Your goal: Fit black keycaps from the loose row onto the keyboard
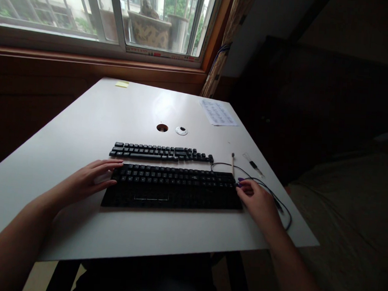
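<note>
A black keyboard (173,197) lies flat near the front of the white table. Its back rows carry keycaps; the front part shows none, and a thin rectangular outline shows there. Outstretched fingers of my left hand (92,178) rest against the keyboard's left edge. At the right end, my right hand (256,201) has its fingers curled in a pinch around a small purple object (240,180), mostly hidden by the fingers, so its kind is unclear. Behind the keyboard, loose black keycaps (143,151) stand lined up in rows.
Right of the keycaps lies a thin brush-like stick (232,163). A black cable (287,214) loops beside my right hand, near a wire-ended tool (254,165). Farther back are a round table hole (162,128), its cover (181,131), printed papers (218,113) and a yellow note (121,84).
</note>
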Demonstrator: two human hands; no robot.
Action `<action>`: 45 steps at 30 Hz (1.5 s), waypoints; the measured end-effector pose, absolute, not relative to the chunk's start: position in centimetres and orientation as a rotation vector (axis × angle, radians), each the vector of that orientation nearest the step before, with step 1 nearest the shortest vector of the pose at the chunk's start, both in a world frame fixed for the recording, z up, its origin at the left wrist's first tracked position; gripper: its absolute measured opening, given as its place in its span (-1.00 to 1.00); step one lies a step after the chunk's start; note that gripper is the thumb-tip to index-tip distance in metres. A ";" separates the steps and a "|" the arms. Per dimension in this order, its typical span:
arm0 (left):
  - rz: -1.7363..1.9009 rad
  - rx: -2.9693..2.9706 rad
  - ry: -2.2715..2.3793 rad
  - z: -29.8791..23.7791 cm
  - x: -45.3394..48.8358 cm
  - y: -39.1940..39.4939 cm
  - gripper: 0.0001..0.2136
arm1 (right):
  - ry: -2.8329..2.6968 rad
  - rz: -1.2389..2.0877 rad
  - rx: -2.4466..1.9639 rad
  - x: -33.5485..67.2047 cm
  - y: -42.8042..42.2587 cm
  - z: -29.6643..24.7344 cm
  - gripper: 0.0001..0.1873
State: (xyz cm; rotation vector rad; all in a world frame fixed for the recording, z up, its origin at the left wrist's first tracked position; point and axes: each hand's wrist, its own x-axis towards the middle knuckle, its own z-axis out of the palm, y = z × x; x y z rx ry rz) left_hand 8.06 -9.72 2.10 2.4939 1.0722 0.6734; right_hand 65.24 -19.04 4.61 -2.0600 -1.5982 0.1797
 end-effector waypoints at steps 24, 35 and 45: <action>0.675 2.502 1.064 2.1 8.2 -9.8 -0.51 | -1.976 -0.456 -2.159 61.5 -19.8 5.3 -0.90; 0.677 2.508 1.066 2.1 8.1 -9.8 -0.51 | -2.070 -0.539 -2.096 61.4 -20.2 5.1 -0.82; 0.686 2.514 1.057 2.3 8.2 -9.8 -0.52 | -2.096 -0.437 -1.917 62.6 -21.1 4.1 -0.71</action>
